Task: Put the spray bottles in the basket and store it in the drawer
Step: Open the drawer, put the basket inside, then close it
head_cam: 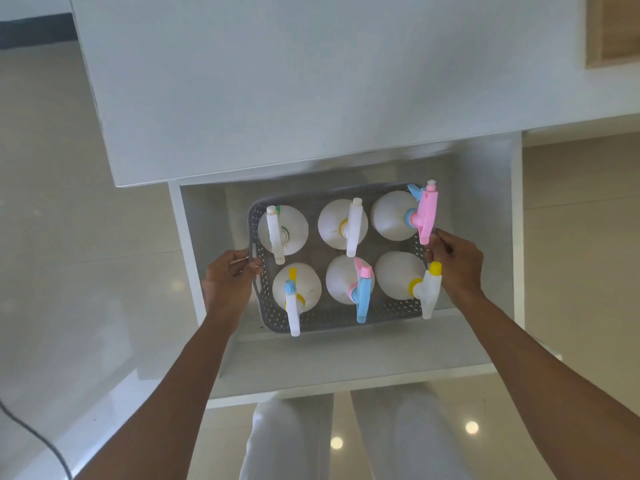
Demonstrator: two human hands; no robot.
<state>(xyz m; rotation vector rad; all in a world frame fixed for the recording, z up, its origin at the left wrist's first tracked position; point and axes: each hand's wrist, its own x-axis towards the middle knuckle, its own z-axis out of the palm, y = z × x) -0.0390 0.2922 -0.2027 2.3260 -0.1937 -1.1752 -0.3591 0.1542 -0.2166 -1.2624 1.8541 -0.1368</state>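
A grey perforated basket (332, 322) sits inside the open white drawer (346, 372), below the countertop. It holds several white spray bottles (398, 278) standing upright in two rows, with white, pink, blue and yellow trigger heads. My left hand (228, 278) grips the basket's left handle. At the basket's right rim, between the pink-headed bottle (426, 213) and a yellow-capped one, my right hand (457, 265) holds the edge. Whether the basket rests on the drawer floor or hangs just above it, I cannot tell.
A white countertop (277, 81) overhangs the drawer's back. Drawer side walls (188, 258) stand close on both sides of the basket. Glossy tiled floor surrounds the cabinet, with a black cable (38, 441) at lower left. My white-trousered legs (291, 445) stand before the drawer front.
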